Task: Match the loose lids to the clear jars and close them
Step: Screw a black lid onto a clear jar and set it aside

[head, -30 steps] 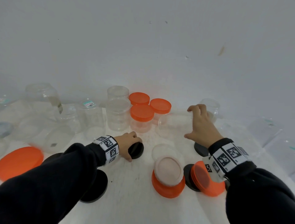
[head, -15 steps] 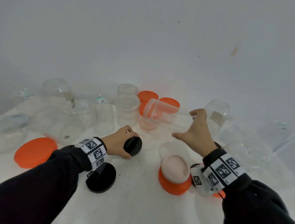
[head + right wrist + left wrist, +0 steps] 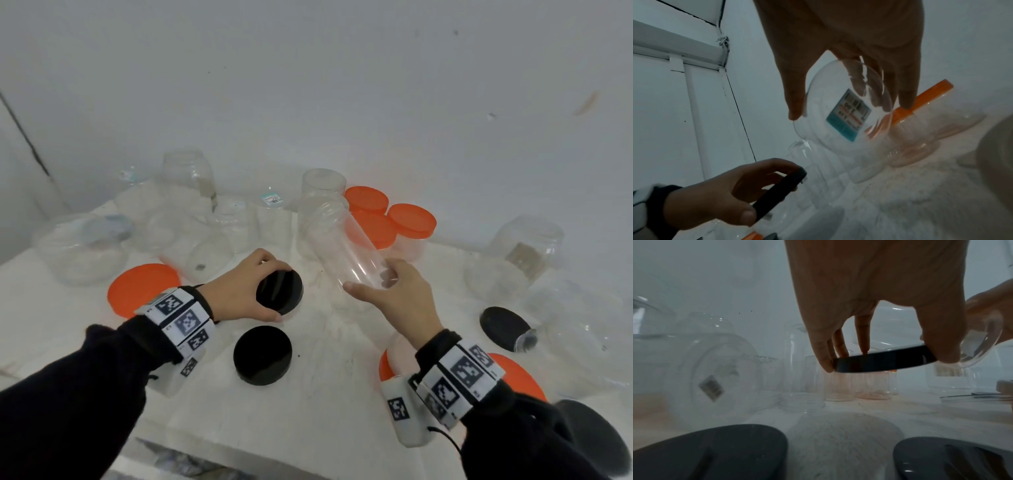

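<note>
My left hand [image 3: 239, 291] grips a round black lid [image 3: 280, 291] by its rim, lifted off the white table [image 3: 325, 394]; the left wrist view shows the same black lid [image 3: 884, 359] pinched between thumb and fingers. My right hand [image 3: 400, 294] holds a tall clear jar [image 3: 346, 245] by its base, tilted with the open mouth up and to the left. In the right wrist view the clear jar [image 3: 840, 113] shows a teal label on its bottom. A second black lid [image 3: 262, 355] lies on the table below my left hand.
Several open clear jars [image 3: 236, 226] crowd the back left. Three orange-lidded jars [image 3: 411, 219] stand at the back centre. A loose orange lid [image 3: 142, 287] lies at left, a black lid [image 3: 503, 327] and more clear jars [image 3: 524, 246] at right, and an orange lid [image 3: 520, 373] under my right wrist.
My right hand has lifted the clear jar and brought it left and toward me, tilted. My left hand has raised the black lid off the table.
</note>
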A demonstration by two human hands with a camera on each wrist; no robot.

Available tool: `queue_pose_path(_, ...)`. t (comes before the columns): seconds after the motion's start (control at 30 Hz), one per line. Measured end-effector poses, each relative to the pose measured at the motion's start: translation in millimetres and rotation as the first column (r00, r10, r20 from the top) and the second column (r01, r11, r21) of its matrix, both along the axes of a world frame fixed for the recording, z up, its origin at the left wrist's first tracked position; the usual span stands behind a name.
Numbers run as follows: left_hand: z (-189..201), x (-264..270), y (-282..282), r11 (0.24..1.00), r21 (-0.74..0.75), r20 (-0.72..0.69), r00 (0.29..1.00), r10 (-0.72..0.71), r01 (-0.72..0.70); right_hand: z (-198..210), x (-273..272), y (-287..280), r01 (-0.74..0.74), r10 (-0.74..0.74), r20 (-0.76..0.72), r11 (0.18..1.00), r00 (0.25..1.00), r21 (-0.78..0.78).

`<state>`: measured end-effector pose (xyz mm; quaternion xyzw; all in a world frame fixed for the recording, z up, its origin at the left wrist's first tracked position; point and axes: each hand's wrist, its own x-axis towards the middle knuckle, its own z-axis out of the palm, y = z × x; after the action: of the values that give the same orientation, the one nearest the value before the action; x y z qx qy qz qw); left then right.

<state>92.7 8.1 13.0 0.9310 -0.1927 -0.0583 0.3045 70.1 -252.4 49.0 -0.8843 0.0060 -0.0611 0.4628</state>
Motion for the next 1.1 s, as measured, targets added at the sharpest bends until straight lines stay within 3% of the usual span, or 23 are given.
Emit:
queue_pose_path(0.47, -4, -16, 23, 0.997, -0.041, 0.007, 0.998, 0.058, -0.058, -18, 15, 27, -0.024, 0.092, -0.265, 0.968, 0.96, 0.249)
queue_pose_path(0.63, -6, -18, 28, 0.995, -0.051, -0.01, 0.997, 0.081, -0.081, -23, 16, 35, -0.138, 0.182, -0.271, 0.975, 0.945, 0.172)
queue_pose_path(1.1, -7, -20, 29, 0.987, -0.122, 0.02, 0.994, 0.104, -0.101, -36, 20, 38, -0.174, 0.21, -0.272, 0.973, 0.939, 0.15)
